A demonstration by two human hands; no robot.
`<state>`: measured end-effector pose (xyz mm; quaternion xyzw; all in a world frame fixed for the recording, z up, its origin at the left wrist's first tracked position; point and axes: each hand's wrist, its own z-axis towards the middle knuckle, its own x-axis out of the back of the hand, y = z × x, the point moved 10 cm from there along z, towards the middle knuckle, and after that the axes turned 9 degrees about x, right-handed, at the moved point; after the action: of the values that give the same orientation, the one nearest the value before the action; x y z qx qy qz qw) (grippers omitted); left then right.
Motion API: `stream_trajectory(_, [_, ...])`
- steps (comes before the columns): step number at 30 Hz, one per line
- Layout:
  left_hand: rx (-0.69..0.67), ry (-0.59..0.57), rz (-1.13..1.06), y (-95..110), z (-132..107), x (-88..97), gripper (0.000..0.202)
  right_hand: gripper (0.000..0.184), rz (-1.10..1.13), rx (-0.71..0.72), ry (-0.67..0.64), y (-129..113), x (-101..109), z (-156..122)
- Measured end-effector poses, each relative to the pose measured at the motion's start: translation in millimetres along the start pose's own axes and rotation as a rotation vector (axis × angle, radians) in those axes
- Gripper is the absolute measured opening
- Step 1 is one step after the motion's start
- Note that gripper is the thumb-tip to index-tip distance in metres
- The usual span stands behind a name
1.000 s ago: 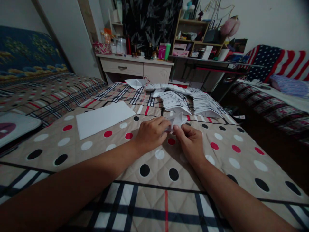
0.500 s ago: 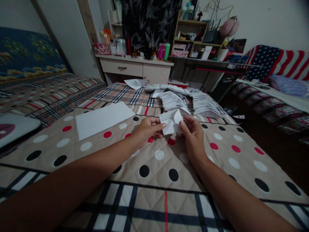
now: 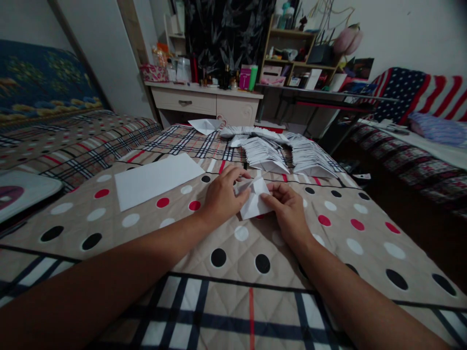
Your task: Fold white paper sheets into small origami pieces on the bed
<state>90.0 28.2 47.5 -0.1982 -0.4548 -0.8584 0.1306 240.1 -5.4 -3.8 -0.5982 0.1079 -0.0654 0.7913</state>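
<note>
The folded paper [image 3: 256,206] now sits lower than before, in the grip of left hand [image 3: 222,195] and right hand [image 3: 289,204], seemingly mid-fold.

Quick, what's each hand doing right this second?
Left hand: half-curled, thumb at the folded paper's left side; whether it grips cannot be told.
Right hand: closed, pinching the folded paper's right side.

The quilt [image 3: 226,311] is leaving passage at lower centre and centre right. A folded paper [image 3: 255,204] is filling the space between left hand [image 3: 223,195] and right hand [image 3: 289,208]; paper stacks [image 3: 264,155] are blocking above centre, their dim gap seemingly narrow.
</note>
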Motion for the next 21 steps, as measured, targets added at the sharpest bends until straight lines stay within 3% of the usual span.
stream_trajectory(4, [-0.129, 0.032, 0.073, 18, -5, 5.0, 0.009, 0.02, -0.02, 0.007, -0.013, -1, -1, 0])
stream_trajectory(10, [-0.15, 0.045, 0.041, 22, -7, 5.4, 0.008, 0.03, -0.105, 0.032, 0.004, 0, 2, 2])
stream_trajectory(16, [-0.062, 0.095, -0.061, 16, -4, 13.8, 0.008, 0.029, -0.172, 0.03, -0.01, 0, 0, 3])
stream_trajectory(21, [-0.186, 0.049, -0.03, 25, -8, 7.6, 0.009, 0.032, -0.21, 0.072, -0.042, -3, -1, 3])
